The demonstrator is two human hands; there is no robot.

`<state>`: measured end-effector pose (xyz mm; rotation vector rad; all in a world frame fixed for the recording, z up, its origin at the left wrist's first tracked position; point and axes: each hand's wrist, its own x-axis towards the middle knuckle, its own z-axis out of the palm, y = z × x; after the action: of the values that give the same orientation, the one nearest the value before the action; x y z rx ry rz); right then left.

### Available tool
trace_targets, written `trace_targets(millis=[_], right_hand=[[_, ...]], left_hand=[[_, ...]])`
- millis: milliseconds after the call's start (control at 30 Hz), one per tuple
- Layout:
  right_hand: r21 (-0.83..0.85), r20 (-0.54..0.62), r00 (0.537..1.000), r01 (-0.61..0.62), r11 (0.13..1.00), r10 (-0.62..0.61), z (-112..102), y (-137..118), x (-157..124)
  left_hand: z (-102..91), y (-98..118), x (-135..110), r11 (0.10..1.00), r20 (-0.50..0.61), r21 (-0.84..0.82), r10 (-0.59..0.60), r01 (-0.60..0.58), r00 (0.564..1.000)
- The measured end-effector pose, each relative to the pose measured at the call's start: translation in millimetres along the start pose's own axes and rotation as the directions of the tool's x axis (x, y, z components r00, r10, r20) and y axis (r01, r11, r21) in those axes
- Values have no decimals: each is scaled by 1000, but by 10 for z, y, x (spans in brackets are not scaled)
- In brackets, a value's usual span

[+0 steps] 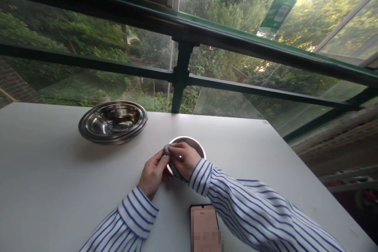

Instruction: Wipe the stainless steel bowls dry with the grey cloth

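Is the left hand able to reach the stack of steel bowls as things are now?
Probably yes: only bare table lies between the left hand and the stack of steel bowls. But the hand now grips a grey cloth at the small bowl.

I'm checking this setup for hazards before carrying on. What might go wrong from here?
1. The left hand and right hand pinch a grey cloth at the near rim of the small bowl. Nothing else steadies the bowl, so it may skid on the smooth table.
2. The phone lies just below the right sleeve. The sleeve could nudge it, or the cloth, if wet, could drip on it.
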<state>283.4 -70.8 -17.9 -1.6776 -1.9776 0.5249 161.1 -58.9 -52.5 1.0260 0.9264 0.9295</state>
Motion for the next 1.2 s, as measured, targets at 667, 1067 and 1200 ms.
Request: trace_targets(millis=[667, 1067, 1200], right_hand=[[-454, 170, 980, 167, 875, -99, -273, 253, 207], [-531, 438, 841, 528, 662, -319, -400, 217, 237], [-600, 431, 868, 480, 640, -247, -524, 283, 205]], left_hand=[[39, 54, -20, 1000, -50, 19, -23, 24, 999], [11, 12, 10, 997, -42, 66, -27, 30, 999], [13, -18, 15, 998, -20, 62, -8, 9, 1000]])
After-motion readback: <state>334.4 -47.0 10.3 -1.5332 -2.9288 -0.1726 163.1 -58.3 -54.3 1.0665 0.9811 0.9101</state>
